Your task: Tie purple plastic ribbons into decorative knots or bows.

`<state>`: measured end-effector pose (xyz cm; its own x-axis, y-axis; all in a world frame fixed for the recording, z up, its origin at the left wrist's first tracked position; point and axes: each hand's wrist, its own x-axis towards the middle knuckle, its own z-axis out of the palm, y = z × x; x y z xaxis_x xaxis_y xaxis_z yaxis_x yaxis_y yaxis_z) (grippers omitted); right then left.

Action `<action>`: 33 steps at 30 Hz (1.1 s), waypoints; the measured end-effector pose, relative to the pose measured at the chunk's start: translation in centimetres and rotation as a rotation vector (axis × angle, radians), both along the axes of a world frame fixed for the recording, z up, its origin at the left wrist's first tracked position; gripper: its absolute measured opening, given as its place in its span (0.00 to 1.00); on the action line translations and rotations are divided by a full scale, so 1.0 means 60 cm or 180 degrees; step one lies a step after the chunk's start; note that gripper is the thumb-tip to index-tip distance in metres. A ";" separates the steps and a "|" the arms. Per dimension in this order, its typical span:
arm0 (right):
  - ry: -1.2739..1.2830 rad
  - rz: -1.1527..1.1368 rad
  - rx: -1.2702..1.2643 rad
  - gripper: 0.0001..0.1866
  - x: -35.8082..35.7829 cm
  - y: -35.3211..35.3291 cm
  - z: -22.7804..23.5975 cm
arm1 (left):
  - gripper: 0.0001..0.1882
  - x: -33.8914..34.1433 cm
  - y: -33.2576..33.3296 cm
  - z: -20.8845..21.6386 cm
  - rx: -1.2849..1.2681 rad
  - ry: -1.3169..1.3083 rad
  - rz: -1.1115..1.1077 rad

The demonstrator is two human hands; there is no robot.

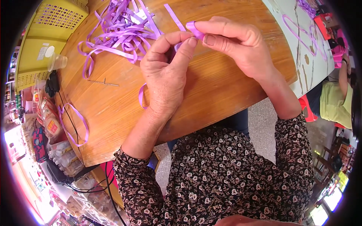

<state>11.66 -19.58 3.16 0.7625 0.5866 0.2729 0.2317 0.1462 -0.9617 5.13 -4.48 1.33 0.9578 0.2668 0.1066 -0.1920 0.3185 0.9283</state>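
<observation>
Between my two hands, above the wooden table (222,83), a purple ribbon (194,29) is bent into a small loop. My left hand (166,67) pinches it between thumb and forefinger, the other fingers curled in. From the right, my right hand (237,45) grips the loop with thumb and forefinger, close to the left fingertips. One ribbon end sticks up beyond the hands onto the table; another piece of ribbon (141,96) shows beside my left wrist. A tangled heap of purple ribbons (120,34) lies just past my left hand.
Left on the table are a thin metal pin-like tool (103,82), a clear plastic cup (58,62) and a ribbon loop (86,130). A yellow basket (41,49) stands at the far left. A white marbled table (290,41) adjoins at right, with another person (337,101) beyond.
</observation>
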 end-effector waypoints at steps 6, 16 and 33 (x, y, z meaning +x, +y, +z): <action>-0.1416 -0.0145 -0.0288 0.15 -0.001 0.001 -0.009 | 0.08 -0.008 -0.006 0.015 -0.0486 0.0128 -0.0207; -0.2122 -0.0596 -0.0471 0.15 -0.004 0.006 -0.011 | 0.08 -0.012 -0.001 -0.003 0.0531 -0.0145 0.0009; -0.0243 0.0037 -0.0166 0.11 -0.009 -0.001 0.000 | 0.05 -0.019 0.000 0.024 -0.0370 0.0199 -0.0118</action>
